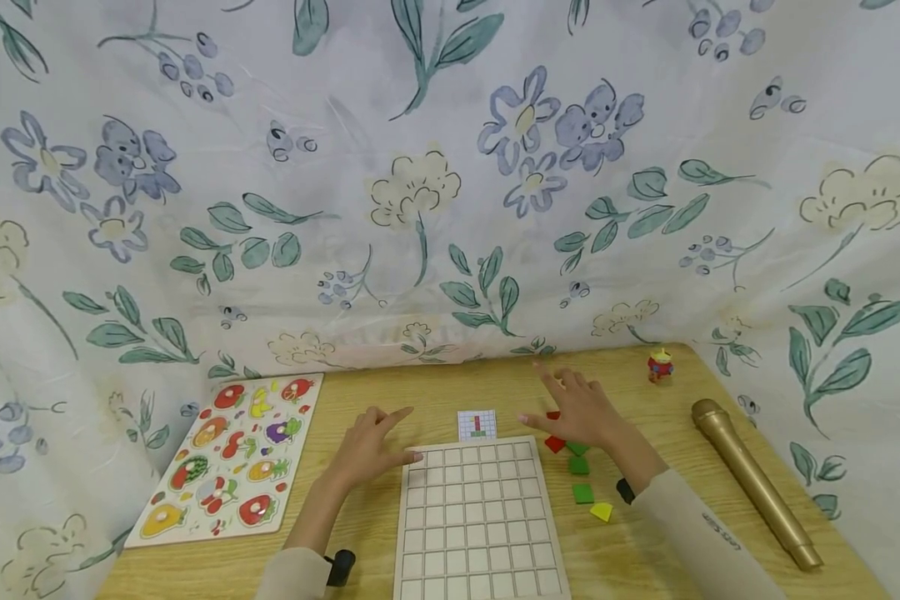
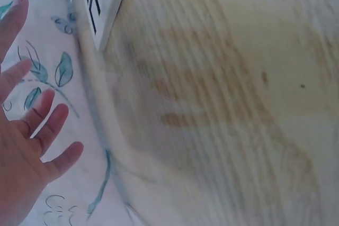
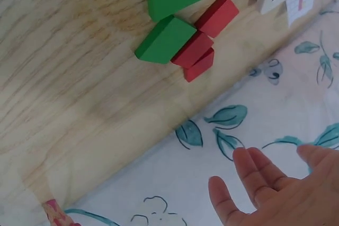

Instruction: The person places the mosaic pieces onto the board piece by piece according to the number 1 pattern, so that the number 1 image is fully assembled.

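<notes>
A pale grid board (image 1: 480,517) lies in the middle of the table. My left hand (image 1: 363,446) is by its far left corner, fingers spread and holding nothing; whether the thumb touches the board cannot be told. Over the far right side, my right hand (image 1: 579,410) is held with loosely extended fingers and nothing in it. Under and beside that hand are red pieces (image 3: 217,15), green pieces (image 3: 165,39) and a yellow piece (image 1: 602,511); the hand partly covers some in the head view. Beyond the board's far edge lies a small pattern card (image 1: 477,424).
A fruit-picture puzzle board (image 1: 228,458) lies at the left. On the right are a gold microphone (image 1: 756,483) and a small toy figure (image 1: 659,366) near the back corner. A floral cloth (image 1: 435,275) hangs behind the wooden table (image 1: 390,387).
</notes>
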### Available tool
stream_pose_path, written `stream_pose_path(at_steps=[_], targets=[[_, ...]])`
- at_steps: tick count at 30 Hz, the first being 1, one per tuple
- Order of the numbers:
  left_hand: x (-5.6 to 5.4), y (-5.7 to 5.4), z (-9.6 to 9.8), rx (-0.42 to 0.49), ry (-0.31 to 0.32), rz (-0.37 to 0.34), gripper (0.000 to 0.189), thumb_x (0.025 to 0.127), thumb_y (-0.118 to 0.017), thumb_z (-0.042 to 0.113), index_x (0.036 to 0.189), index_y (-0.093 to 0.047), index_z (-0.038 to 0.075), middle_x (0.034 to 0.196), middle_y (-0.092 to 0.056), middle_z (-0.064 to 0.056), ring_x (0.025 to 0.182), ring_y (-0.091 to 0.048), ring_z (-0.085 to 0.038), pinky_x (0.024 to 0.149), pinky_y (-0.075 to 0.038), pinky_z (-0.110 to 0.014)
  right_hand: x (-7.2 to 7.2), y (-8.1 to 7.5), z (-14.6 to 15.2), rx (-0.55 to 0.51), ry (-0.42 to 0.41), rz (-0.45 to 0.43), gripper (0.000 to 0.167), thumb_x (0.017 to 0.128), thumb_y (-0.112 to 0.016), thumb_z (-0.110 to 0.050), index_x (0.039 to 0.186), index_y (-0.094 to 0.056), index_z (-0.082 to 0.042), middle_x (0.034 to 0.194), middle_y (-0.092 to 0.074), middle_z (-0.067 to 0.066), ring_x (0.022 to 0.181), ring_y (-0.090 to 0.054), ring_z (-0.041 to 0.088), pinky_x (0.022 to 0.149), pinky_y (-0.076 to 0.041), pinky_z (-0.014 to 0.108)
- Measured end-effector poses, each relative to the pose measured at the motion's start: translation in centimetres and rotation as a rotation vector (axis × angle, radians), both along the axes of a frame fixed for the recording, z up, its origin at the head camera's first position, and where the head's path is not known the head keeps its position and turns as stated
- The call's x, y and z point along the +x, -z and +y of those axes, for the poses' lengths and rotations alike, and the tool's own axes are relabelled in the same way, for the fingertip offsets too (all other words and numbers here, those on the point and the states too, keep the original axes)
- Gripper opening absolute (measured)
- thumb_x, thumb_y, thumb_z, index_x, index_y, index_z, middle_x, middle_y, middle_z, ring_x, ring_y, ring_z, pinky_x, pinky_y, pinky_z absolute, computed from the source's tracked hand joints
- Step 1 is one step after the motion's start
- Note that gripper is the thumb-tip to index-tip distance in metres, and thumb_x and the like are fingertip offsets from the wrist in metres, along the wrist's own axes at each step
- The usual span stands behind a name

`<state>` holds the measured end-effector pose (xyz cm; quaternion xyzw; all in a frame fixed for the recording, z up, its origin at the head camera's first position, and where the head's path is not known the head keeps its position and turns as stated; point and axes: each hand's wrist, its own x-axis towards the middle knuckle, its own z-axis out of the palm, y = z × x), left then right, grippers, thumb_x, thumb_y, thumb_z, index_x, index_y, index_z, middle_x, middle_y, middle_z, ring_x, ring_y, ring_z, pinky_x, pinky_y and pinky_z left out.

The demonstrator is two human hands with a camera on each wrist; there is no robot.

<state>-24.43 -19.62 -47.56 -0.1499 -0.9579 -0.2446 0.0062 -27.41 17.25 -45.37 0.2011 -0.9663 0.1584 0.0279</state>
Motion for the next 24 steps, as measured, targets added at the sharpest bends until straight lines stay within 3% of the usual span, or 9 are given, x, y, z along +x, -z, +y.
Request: stream_pose_path(at_steps=[4, 10, 17, 24], targets=[[0.2, 0.6, -0.5, 0.078, 0.013, -0.067, 0.082, 0.076, -0.083, 0.049, 0.147, -0.051, 0.023, 0.107, -0.049, -0.011, 0.089, -0.038, -0.019, 0.076, -0.035, -0.036, 0.1, 0.2, 0.0, -0.017, 0.000, -0.009, 0.095, 0.088, -0.052, -0.072, 0.158, -0.028, -0.012, 0.143, -0.045, 0.022, 0.133, -0.040, 0.043, 0.102, -0.031, 0.068], [0.6, 1.4, -1.2, 0.240, 0.073, -0.161, 0.083, 0.076, -0.086, 0.039, 0.147, -0.050, 0.013, 0.102, -0.045, -0.013, 0.094, -0.044, -0.023, 0.078, -0.039, -0.037, 0.3, 0.5, 0.1, -0.019, 0.004, -0.019, 0.095, 0.088, -0.052, -0.072, 0.158, -0.026, -0.014, 0.143, -0.044, 0.021, 0.133, -0.041, 0.042, 0.103, -0.030, 0.068], [0.7, 2.3, -1.7, 0.267, 0.136, -0.155, 0.076, 0.078, -0.085, 0.031, 0.142, -0.054, 0.006, 0.100, -0.052, -0.013, 0.082, -0.045, -0.021, 0.070, -0.039, -0.028, 0.6, 0.4, -0.1, -0.025, 0.006, -0.033, 0.095, 0.089, -0.053, -0.070, 0.159, -0.024, -0.013, 0.145, -0.043, 0.022, 0.135, -0.038, 0.042, 0.105, -0.027, 0.069], [0.9, 2.9, -1.9, 0.327, 0.145, -0.175, 0.070, 0.077, -0.086, 0.024, 0.138, -0.058, 0.004, 0.097, -0.052, -0.013, 0.078, -0.043, -0.020, 0.066, -0.038, -0.026, 0.9, 0.3, -0.1, -0.024, 0.007, -0.025, 0.094, 0.089, -0.054, -0.069, 0.158, -0.027, -0.012, 0.141, -0.046, 0.022, 0.132, -0.042, 0.041, 0.104, -0.028, 0.068]])
